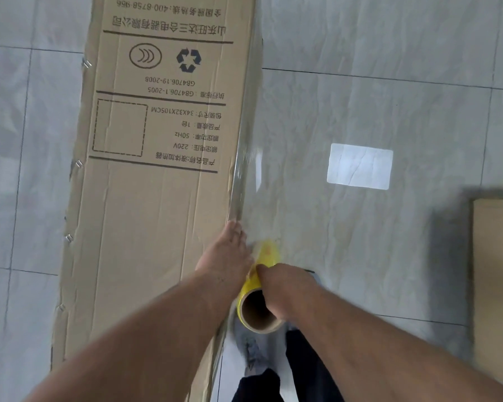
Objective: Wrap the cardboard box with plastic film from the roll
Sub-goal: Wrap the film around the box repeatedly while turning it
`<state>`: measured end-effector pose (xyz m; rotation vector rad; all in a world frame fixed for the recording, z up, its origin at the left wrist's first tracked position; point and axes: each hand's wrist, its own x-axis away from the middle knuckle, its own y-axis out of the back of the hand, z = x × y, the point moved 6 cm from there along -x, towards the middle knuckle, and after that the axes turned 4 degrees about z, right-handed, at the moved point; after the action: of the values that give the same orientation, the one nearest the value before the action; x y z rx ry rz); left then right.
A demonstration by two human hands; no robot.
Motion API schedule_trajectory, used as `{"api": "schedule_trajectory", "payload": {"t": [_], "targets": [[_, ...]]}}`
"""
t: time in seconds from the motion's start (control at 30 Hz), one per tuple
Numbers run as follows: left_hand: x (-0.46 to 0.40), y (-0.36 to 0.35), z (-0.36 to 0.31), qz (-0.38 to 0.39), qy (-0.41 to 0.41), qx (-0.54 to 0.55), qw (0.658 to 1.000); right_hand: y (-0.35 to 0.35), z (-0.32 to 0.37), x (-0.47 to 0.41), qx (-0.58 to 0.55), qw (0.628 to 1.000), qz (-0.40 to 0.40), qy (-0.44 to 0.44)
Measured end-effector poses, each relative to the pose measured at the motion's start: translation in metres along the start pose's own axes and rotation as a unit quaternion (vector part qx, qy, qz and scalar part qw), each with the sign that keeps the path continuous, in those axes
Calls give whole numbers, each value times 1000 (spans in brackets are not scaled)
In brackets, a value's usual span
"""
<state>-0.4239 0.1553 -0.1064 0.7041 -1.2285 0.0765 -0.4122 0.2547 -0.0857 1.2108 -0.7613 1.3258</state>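
Two bare arms are reaching down from close by, and the hands are working apart, each on its own job. The right hand [285,288] is curling round the roll [254,300] — a yellow roll with a brown tube in the middle — and holding it just beside the long edge of the cardboard box [157,169]. The left hand [230,253] is lying flat with straight fingers, pressing on that same edge, right by the roll. The box is standing tall on the tiled floor [360,82], with black print on its face.

A sheet of plastic film [246,169] is running up along the right edge, shiny and thin. It looks like the wrapping is only starting — the printed face is looking bare. I think the next move is pulling the roll around the box while the flat hand is keeping the film stuck down, so it is not slipping or bunching. Another brown box [497,256] is sitting far off to the right.
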Motion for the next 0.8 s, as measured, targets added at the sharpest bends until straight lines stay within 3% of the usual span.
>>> {"api": "schedule_trajectory", "payload": {"t": [0.2,0.27,0.33,0.4,0.47,0.53,0.6,0.7,0.8], "targets": [[13,-18,-14,-6,-39,-18,999,5,34,-6,174,981,-29,81],[23,-24,-17,-10,-62,-37,997,-4,31,-8,75,993,-74,58],[26,-24,-16,-13,-67,-35,997,-22,16,-7,-93,987,-131,0],[22,-20,-15,-6,-59,-9,998,-52,6,-5,-254,955,-140,-63],[18,-17,-17,-2,-50,5,999,-79,5,-6,-411,899,-116,-93],[18,-18,-18,-2,-49,-2,999,-92,8,-10,-485,862,-102,-106],[21,-19,-20,-8,-51,-16,999,-90,9,-12,-433,891,-95,-100],[24,-21,-24,-8,-49,-41,998,-86,13,-9,-279,955,-54,-85],[26,-21,-31,-13,-37,-70,997,-83,16,0,-112,992,-4,-62]]}}
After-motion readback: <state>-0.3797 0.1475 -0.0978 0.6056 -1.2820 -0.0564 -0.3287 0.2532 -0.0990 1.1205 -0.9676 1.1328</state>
